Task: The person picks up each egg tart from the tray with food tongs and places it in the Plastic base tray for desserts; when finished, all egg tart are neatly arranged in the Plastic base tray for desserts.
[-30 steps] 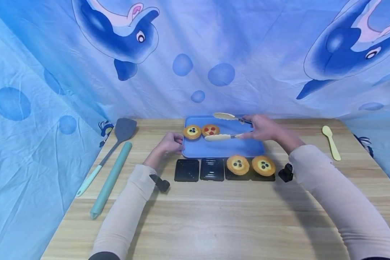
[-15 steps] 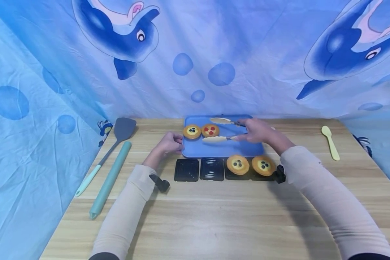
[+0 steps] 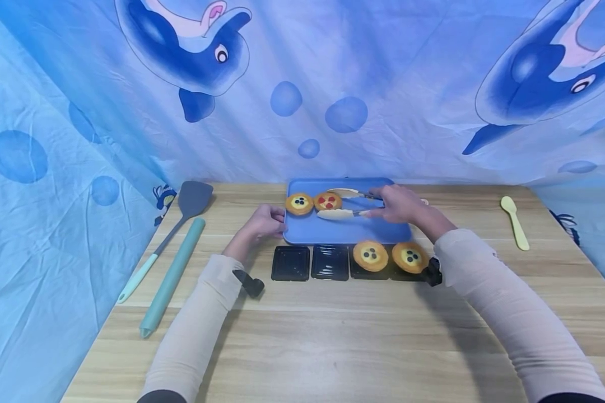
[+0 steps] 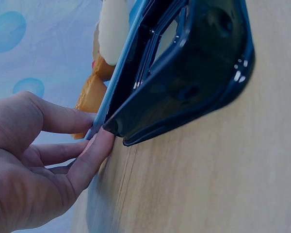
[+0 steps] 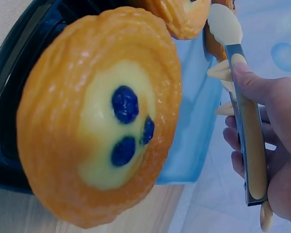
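My left hand (image 3: 266, 221) pinches the left rim of a blue tray (image 3: 373, 230), thumb above and fingers at the edge in the left wrist view. On the tray sit a tart with dark berries (image 3: 299, 204) and a tart with red toppings (image 3: 327, 201). My right hand (image 3: 398, 203) holds a pair of tongs (image 5: 252, 141) with cream tips. The spread tips lie about the red-topped tart, one at its far side and one at its near side; whether they touch it I cannot tell.
Before the tray stand black square dishes (image 3: 290, 263), two bearing berry tarts (image 3: 370, 256) (image 5: 102, 116). A grey spatula (image 3: 194, 199) and a green rolling pin (image 3: 172, 278) lie left. A yellow spoon (image 3: 514, 222) lies right. A blue curtain (image 3: 312, 84) hangs behind.
My right hand has moved left with the tongs, and the tips have come around the red-topped tart and a little closer together. My left hand stays on the tray rim.
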Tool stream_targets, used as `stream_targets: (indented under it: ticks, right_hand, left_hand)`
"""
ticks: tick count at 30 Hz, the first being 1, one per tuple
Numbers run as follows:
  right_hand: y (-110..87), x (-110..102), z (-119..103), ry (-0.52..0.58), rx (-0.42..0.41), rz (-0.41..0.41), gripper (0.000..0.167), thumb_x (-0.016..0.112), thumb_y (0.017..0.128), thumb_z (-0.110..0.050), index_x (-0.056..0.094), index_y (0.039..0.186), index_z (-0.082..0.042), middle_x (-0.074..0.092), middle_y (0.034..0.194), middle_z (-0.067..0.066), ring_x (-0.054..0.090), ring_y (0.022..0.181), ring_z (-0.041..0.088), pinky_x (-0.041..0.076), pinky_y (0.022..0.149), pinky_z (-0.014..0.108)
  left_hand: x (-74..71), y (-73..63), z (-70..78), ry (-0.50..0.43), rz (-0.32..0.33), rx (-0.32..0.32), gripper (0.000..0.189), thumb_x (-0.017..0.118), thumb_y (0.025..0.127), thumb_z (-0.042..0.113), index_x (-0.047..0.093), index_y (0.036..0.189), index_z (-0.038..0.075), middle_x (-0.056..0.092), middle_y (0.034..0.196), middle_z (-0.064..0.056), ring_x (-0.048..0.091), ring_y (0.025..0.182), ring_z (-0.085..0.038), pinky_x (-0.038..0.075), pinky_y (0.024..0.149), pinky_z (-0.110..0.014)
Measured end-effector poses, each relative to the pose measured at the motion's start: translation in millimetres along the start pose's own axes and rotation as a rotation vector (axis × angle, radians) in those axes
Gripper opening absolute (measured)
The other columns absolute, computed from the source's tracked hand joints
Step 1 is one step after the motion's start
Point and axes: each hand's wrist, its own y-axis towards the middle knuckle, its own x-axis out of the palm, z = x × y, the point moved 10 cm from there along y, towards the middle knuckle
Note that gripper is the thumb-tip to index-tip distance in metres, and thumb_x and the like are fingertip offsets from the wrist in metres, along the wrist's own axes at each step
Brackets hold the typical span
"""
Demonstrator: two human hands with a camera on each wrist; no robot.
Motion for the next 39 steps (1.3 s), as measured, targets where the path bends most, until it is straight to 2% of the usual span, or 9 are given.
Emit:
stream_targets:
  ticks: [3,9,11,13,16,20,29,36,39]
  right_hand:
    - [-1.5,-1,2,0.01,0.014,0.009,0.068,0.07,0.092,-0.039,0.051,0.139,0.006,0.046,0.051,0.002,0.037,0.041,0.015,0.021,0.119,0.059]
    - [-3.1,-1,6,0.024,0.025,0.015,0.067,0.07,0.092,-0.039,0.052,0.139,0.005,0.039,0.046,-0.001,0.03,0.039,0.014,0.038,0.108,0.056]
    - [-3.4,-2,7,0.027,0.03,0.011,0.067,0.069,0.093,-0.04,0.051,0.14,0.005,0.04,0.047,0.0,0.03,0.039,0.013,0.051,0.088,0.05]
    - [-4.1,-3,9,0.024,0.042,0.016,0.067,0.069,0.093,-0.04,0.051,0.141,0.004,0.043,0.048,0.004,0.027,0.039,0.012,0.053,0.065,0.039]
    - [-4.7,-9,10,0.027,0.047,0.04,0.068,0.069,0.093,-0.039,0.05,0.14,0.005,0.058,0.065,0.012,0.025,0.039,0.011,0.029,0.038,0.027]
    - [-5.7,-21,8,0.029,0.036,0.078,0.068,0.071,0.092,-0.037,0.051,0.139,0.008,0.059,0.073,0.015,0.025,0.04,0.011,0.025,0.036,0.023]
    - [-15.3,-44,2,-0.001,0.007,0.111,0.069,0.073,0.091,-0.034,0.05,0.14,0.008,0.049,0.054,0.005,0.034,0.04,0.013,0.033,0.039,0.026]
    - [-29.0,-55,-11,-0.065,-0.057,0.143,0.066,0.077,0.088,-0.029,0.053,0.137,0.007,0.068,0.091,0.014,0.043,0.046,0.016,0.037,0.038,0.028]
    - [-37.4,-59,-17,-0.09,-0.094,0.159,0.063,0.077,0.088,-0.028,0.055,0.136,0.005,0.07,0.097,0.016,0.051,0.052,0.016,0.039,0.039,0.028]
  left_hand:
    - [1.3,0.1,1.1,-0.004,0.001,-0.004,0.05,0.063,0.081,-0.015,0.05,0.129,-0.016,0.056,0.111,-0.025,0.063,0.087,-0.03,0.064,0.071,-0.033]
    - [2.4,0.5,2.5,-0.006,0.006,-0.011,0.05,0.063,0.082,-0.015,0.051,0.129,-0.016,0.055,0.112,-0.025,0.063,0.086,-0.03,0.064,0.07,-0.033]
    - [3.0,1.0,2.9,-0.003,0.005,-0.011,0.05,0.063,0.082,-0.015,0.051,0.13,-0.015,0.056,0.111,-0.025,0.063,0.086,-0.029,0.064,0.07,-0.033]
    - [3.6,1.2,3.6,-0.001,0.002,-0.01,0.05,0.063,0.082,-0.015,0.051,0.13,-0.015,0.056,0.111,-0.025,0.063,0.085,-0.029,0.064,0.07,-0.033]
    - [3.8,1.6,4.1,0.003,0.002,-0.01,0.049,0.064,0.082,-0.015,0.051,0.129,-0.015,0.055,0.111,-0.025,0.063,0.085,-0.029,0.064,0.07,-0.033]
    - [3.0,1.9,3.3,0.006,0.003,-0.011,0.049,0.064,0.082,-0.015,0.051,0.129,-0.015,0.056,0.111,-0.025,0.063,0.086,-0.03,0.064,0.07,-0.033]
    - [2.5,1.1,0.8,0.004,-0.001,-0.005,0.051,0.065,0.081,-0.014,0.05,0.13,-0.016,0.056,0.114,-0.027,0.063,0.091,-0.033,0.064,0.072,-0.034]
    - [1.0,-0.9,-0.6,-0.005,0.008,-0.011,0.053,0.064,0.082,-0.014,0.048,0.132,-0.016,0.055,0.115,-0.026,0.061,0.095,-0.034,0.064,0.073,-0.034]
    - [0.9,-1.1,-1.1,-0.01,0.007,-0.012,0.052,0.064,0.082,-0.014,0.048,0.132,-0.016,0.054,0.115,-0.026,0.061,0.096,-0.034,0.064,0.074,-0.034]
